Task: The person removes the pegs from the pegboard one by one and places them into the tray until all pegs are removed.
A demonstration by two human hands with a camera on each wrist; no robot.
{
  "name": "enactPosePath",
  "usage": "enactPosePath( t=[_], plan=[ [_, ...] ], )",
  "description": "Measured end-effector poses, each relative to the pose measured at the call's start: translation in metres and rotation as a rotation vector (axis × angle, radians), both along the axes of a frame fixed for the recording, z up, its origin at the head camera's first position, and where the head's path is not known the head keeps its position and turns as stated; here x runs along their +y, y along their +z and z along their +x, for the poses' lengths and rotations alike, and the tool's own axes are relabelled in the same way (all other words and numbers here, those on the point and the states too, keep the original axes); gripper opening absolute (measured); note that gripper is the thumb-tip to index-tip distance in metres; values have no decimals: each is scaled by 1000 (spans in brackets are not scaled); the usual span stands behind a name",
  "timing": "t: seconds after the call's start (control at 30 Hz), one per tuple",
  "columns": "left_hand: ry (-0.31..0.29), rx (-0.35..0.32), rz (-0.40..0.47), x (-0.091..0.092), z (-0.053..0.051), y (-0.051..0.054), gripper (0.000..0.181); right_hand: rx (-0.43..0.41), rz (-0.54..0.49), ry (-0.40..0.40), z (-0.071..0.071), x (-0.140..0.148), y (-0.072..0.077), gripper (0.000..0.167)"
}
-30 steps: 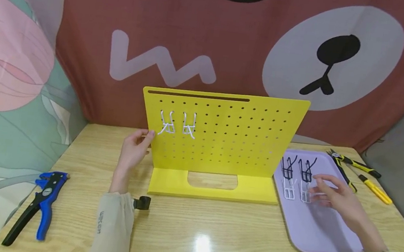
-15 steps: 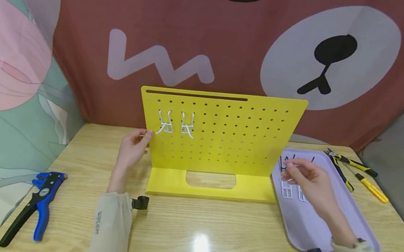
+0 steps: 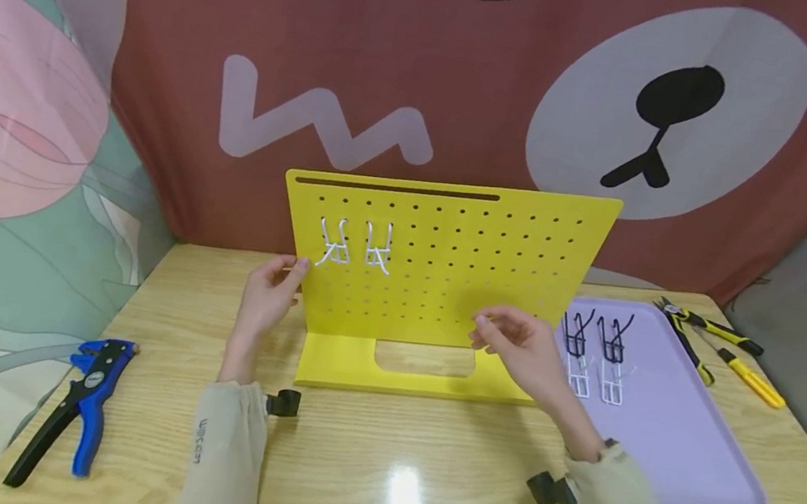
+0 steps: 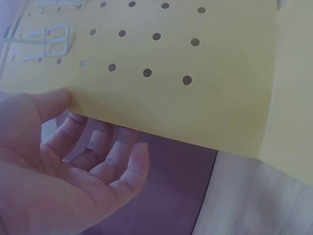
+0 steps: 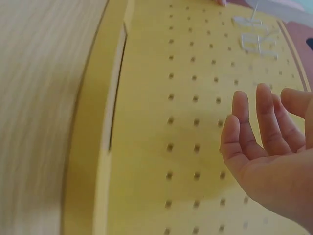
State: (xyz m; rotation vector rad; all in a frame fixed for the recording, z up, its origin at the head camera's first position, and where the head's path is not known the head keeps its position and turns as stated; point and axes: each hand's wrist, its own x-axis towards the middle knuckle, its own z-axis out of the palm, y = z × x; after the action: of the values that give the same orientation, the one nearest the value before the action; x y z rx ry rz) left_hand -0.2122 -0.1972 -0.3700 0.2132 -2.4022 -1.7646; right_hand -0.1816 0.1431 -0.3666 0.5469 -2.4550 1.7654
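A yellow pegboard (image 3: 437, 290) stands upright on its base on the wooden table. Two white wire hooks (image 3: 336, 242) hang side by side in its upper left holes. My left hand (image 3: 268, 296) pinches the board's left edge, thumb on the front face and fingers behind it, as the left wrist view shows. In front of the board's lower right part is my right hand (image 3: 518, 348), its fingers loosely bent. Nothing shows between thumb and fingers of the right hand (image 5: 274, 142) in the right wrist view.
Right of the board, a lilac tray (image 3: 672, 462) bears two black wire hooks (image 3: 576, 334) and two white wire hooks (image 3: 612, 383). Beyond it lie yellow-black pliers (image 3: 722, 331) and a yellow-handled tool (image 3: 751, 378). A blue-black wire stripper (image 3: 91, 398) lies at the left.
My right hand has moved left from over the tray to the front of the board. The left hand keeps its hold on the board's edge, and the hooks stay where they were.
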Motion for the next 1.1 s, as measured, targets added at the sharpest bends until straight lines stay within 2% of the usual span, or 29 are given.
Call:
enactPosePath(
  t=[0.13,0.33,0.6,0.9,1.1],
  plan=[
    [8,-1,7,0,0,0,45,14,-29,62,-5,-24,10,19],
    [7,16,2,1,1,-1,43,56,-54,142,-11,-57,25,32],
    [5,22,1,1,1,0,46,78,-68,160,-19,-89,33,31],
    [3,11,-7,2,0,-1,44,69,-62,176,-26,-105,34,30],
    [1,6,4,2,0,0,45,32,-63,221,-23,-109,39,27]
  ],
)
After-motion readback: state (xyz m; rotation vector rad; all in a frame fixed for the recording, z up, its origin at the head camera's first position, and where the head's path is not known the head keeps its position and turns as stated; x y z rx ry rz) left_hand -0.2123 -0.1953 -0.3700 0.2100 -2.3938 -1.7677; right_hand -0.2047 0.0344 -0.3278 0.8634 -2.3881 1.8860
